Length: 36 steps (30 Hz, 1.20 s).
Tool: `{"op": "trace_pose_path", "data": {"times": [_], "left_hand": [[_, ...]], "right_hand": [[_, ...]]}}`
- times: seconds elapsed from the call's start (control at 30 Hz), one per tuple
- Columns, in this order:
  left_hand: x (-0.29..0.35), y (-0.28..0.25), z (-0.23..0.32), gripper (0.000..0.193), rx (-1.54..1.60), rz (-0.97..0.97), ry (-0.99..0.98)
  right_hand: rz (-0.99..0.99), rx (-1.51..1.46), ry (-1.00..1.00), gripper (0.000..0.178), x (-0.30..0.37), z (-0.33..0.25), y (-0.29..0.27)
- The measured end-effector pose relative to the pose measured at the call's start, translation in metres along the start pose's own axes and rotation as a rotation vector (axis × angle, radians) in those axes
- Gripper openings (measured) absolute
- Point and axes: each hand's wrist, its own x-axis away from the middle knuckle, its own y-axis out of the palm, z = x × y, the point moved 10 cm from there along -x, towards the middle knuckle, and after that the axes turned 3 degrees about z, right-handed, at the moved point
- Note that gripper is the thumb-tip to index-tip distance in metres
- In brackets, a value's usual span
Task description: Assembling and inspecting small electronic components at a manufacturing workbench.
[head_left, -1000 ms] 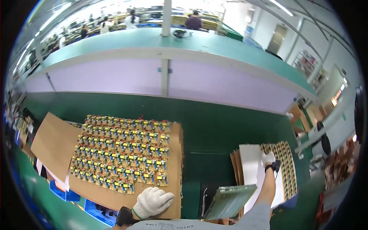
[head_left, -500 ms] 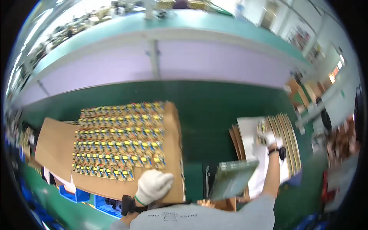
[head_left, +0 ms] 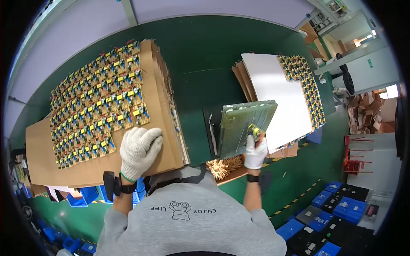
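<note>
My right hand point(head_left: 255, 154), in a white glove, grips a small circuit board point(head_left: 255, 131) with a yellow part on it. It is in front of a tilted greenish slab point(head_left: 243, 121); whether board and slab touch I cannot tell. My left hand point(head_left: 140, 151), in a knitted white glove, rests on the cardboard point(head_left: 160, 149) at the left with its fingers curled together; anything under them is hidden. Just beyond it, rows of circuit boards point(head_left: 96, 98) cover the cardboard, one board point(head_left: 140, 114) standing at the near end of a row.
To the right, a white sheet point(head_left: 273, 94) on stacked cardboard carries more circuit boards point(head_left: 314, 96) along its far and right edges. Below the slab is a box of thin golden wires or pins point(head_left: 224, 167). Blue bins point(head_left: 83, 197) sit under the left side. Red stands point(head_left: 354, 160) are on the right.
My right hand has come from the boards on the white sheet back to the slab, holding a circuit board. My left hand stays on the cardboard. The view has tipped downward.
</note>
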Motion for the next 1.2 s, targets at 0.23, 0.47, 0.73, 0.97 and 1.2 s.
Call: {"op": "trace_pose_path", "data": {"times": [0.23, 0.47, 0.73, 0.97, 1.2], "left_hand": [[0.005, 0.003, 0.003, 0.013, -0.003, -0.036, -0.005], [0.007, 0.001, 0.002, 0.013, -0.022, 0.005, 0.017], [0.004, 0.001, 0.000, 0.014, -0.002, -0.001, 0.003], [0.005, 0.002, -0.003, 0.013, 0.006, -0.017, -0.001], [0.009, 0.000, 0.002, 0.015, -0.023, 0.006, 0.018]], "right_hand": [[0.289, -0.039, 0.114, 0.031, 0.032, 0.006, -0.003], [0.247, -0.010, 0.162, 0.038, -0.006, -0.020, -0.015], [0.228, 0.079, 0.157, 0.033, 0.026, 0.021, 0.009], [0.255, -0.073, 0.102, 0.034, 0.014, 0.040, 0.011], [0.266, 0.039, 0.198, 0.040, 0.006, 0.045, 0.014]]}}
